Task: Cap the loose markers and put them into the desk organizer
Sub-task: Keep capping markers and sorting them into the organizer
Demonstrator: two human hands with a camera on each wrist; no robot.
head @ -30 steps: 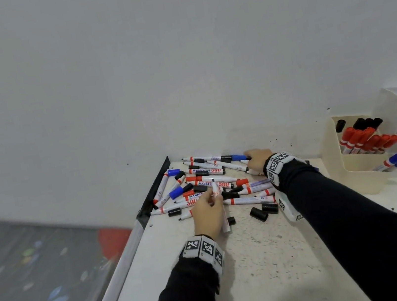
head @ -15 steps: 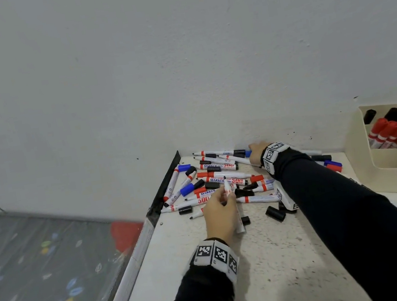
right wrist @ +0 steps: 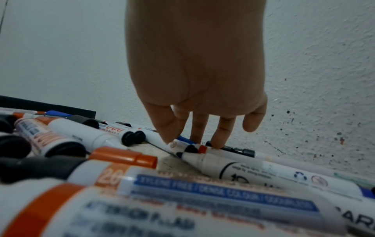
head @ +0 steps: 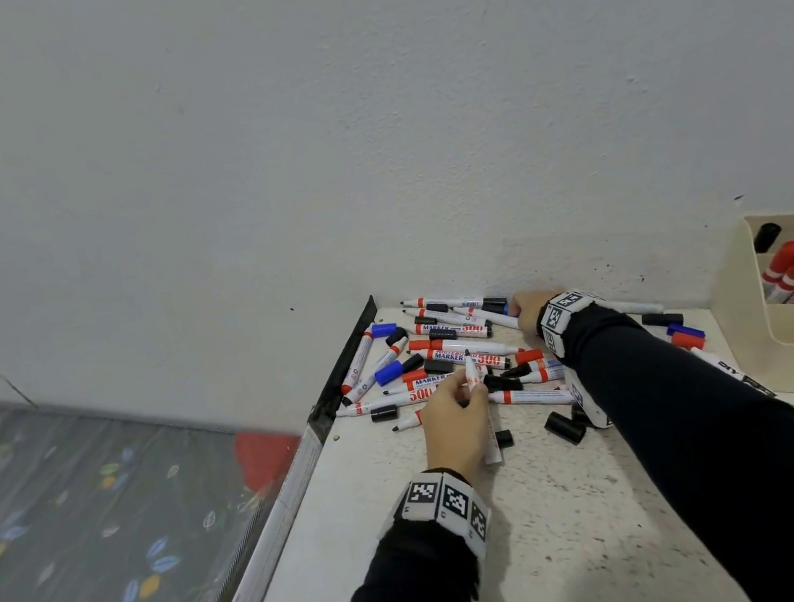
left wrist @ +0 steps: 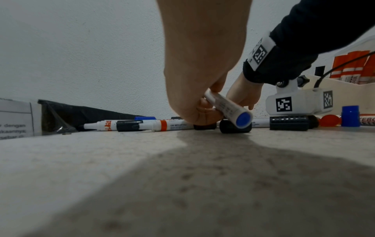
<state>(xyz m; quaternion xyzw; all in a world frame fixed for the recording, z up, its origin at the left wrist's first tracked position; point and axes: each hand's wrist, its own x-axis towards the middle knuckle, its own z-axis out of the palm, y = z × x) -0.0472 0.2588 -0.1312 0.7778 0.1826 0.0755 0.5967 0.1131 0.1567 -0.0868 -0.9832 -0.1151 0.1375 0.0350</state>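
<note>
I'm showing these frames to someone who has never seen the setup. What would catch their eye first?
Probably the heap of loose markers and stray black caps in the desk's far corner against the wall. Next, the left hand gripping an uncapped marker at the heap's near edge, while the right hand reaches to the wall side. At far right stands the cream desk organizer, red-capped markers already inside.

A plain white wall is rising behind the speckled pale bench, its lower part spattered with dark flecks. A black strip is edging the bench's left end. Beyond it, a grey leaf-patterned floor is lying blurred.
</note>
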